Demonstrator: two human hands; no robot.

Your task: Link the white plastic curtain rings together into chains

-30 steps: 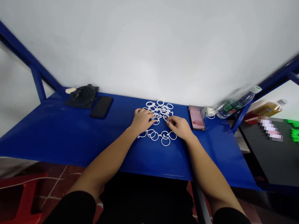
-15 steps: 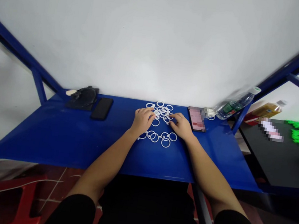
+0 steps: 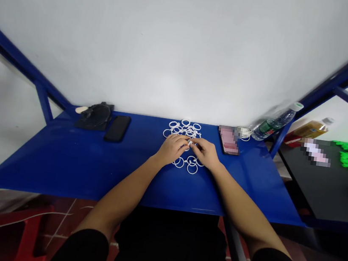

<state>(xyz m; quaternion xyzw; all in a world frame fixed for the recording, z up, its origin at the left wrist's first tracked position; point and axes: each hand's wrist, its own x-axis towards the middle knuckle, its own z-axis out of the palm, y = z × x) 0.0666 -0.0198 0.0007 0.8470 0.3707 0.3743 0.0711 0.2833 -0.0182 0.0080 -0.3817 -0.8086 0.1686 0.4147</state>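
My left hand and my right hand meet fingertip to fingertip over the blue table. Both are closed in a pinch on a small white plastic ring, which looks like a curtain ring and is mostly covered by the fingers. Just beyond the hands lies a loose pile of similar white rings, several overlapping. Nearer to me, partly behind the hands, is a row of white rings that look joined at their small eyelets.
A black phone and a crumpled black bag lie on the left. To the right are a lit phone, a coiled white cable and a leaning clear bottle. Behind the blue tabletop rises a white wall.
My hands have come together from either side of the pile and drawn slightly toward me, with a ring now between their fingertips. They now partly cover the near row.
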